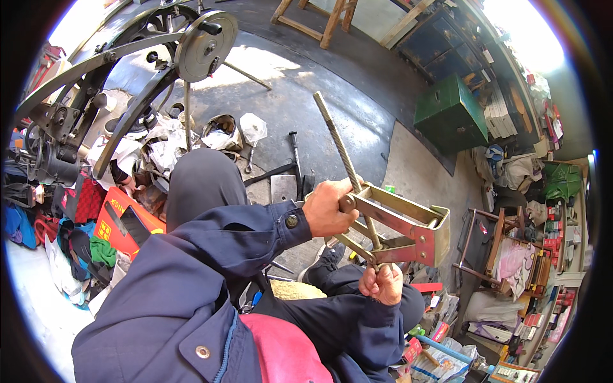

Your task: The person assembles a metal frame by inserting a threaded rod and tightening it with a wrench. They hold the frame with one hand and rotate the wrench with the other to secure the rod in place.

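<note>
Jack (426,246): not folded flat; rod (336,139) already through
Left hand (331,209): closed around upper-left corner
Right hand (382,285): pinching lower corner

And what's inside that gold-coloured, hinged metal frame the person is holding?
A long, straight, threaded metal rod runs between the arms of the gold-coloured, hinged metal frame. The left hand covers part of the frame's left side, so whatever lies behind it can't be seen.
</note>
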Tool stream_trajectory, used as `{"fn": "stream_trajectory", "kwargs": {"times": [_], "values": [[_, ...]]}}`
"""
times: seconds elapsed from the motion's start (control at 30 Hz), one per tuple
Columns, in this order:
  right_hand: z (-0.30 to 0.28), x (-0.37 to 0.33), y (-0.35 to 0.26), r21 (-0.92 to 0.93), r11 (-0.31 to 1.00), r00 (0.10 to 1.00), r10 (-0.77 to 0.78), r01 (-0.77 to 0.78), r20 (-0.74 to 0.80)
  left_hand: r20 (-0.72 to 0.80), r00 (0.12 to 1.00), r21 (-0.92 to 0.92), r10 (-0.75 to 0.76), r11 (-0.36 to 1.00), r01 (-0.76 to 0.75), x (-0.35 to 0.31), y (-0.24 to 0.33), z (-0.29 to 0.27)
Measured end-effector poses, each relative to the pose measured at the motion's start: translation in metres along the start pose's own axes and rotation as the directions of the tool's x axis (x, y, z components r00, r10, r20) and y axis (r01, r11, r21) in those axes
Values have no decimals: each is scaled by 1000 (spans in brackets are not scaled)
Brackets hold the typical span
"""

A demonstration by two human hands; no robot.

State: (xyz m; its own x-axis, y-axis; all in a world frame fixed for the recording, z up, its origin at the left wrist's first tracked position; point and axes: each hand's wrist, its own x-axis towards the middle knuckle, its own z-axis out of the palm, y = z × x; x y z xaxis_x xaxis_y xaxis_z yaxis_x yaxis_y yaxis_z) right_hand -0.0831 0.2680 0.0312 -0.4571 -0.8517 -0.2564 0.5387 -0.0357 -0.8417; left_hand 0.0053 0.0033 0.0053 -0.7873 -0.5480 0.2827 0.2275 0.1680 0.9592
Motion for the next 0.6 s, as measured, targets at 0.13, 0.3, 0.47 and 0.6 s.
{"fn": "stream_trajectory", "kwargs": {"times": [0.13,0.3,0.47,0.6], "values": [[20,5,0,-196,973,993,-119,120,18,-2,1000,13,-27,1000,27,-1,0,-7],[44,5,10,-866,455,824,-559,208,-96,-28,999,1,-20,1000,20,2,-3,-5],[21,6,3,-392,901,943,-274,184,-188,-25,998,10,-51,999,51,4,-3,0],[3,-1,0,159,981,981,133,-110,-141,5,999,30,-40,999,40,3,0,-1]]}}
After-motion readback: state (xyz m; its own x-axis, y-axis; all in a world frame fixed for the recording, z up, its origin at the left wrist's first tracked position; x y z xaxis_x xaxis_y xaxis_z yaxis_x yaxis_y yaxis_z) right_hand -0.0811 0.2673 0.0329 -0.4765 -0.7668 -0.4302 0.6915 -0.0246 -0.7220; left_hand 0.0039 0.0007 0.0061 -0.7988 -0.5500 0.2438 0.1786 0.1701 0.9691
